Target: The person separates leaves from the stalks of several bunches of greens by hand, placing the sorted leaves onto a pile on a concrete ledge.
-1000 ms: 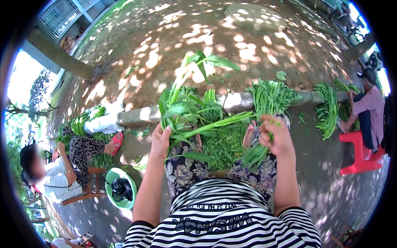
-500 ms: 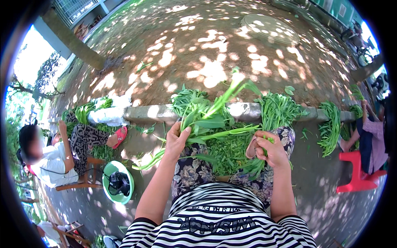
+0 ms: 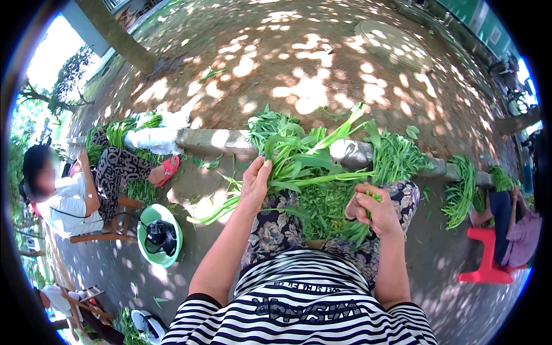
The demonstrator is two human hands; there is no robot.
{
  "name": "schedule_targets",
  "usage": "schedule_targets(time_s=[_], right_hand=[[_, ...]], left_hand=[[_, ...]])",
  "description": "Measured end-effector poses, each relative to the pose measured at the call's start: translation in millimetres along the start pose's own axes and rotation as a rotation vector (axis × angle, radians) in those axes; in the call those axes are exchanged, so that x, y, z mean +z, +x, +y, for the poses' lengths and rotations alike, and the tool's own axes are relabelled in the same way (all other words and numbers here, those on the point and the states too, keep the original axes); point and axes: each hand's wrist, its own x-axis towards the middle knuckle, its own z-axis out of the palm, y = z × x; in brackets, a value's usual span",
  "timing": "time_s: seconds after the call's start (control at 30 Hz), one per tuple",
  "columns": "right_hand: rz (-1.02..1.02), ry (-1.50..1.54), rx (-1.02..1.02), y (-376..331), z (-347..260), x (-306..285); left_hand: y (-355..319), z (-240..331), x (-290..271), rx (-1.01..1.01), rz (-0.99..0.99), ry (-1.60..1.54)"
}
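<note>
My left hand is closed around a loose bunch of water spinach, its long pale stems reaching out both left and right over my lap. Close by on the right, my right hand is curled with the thumb pressed against the fingers, and bits of green stem show in its grip. Between my knees, below both hands, lies a heap of picked leaves. A thick pile of water spinach rests on the kerb beyond my right knee, and another pile beyond the left.
A low concrete kerb runs across in front of me, with dirt ground behind it. On my left a person sits by a green basin holding a black bag. At right, another person sits near a red stool.
The view has shifted a little. The bunch in my left hand has tipped lower, and its stem ends now lie nearer the kerb. My right hand keeps its closed grip.
</note>
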Motion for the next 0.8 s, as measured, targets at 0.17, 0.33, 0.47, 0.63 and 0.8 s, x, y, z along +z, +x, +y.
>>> schedule_targets(time_s=[0.17, 0.33, 0.47, 0.63, 0.8], right_hand=[[-0.052, -0.035, 0.015, 4, 9, 6], [-0.096, -0.108, 0.064, 4, 3, 29], [-0.122, -0.148, 0.089, 10, -1, 46], [-0.157, -0.175, 0.081, 13, 2, 49], [-0.152, -0.183, 0.099, 12, 4, 48]], left_hand=[[-1, 7, 4, -0.028, 0.006, -0.058], [-2, 6, 0, -0.012, 0.025, -0.101], [-2, 6, -3, -0.007, 0.050, -0.118], [0, 11, -8, -0.048, 0.056, -0.179], [-2, 6, -7, 0.071, -0.031, -0.142]])
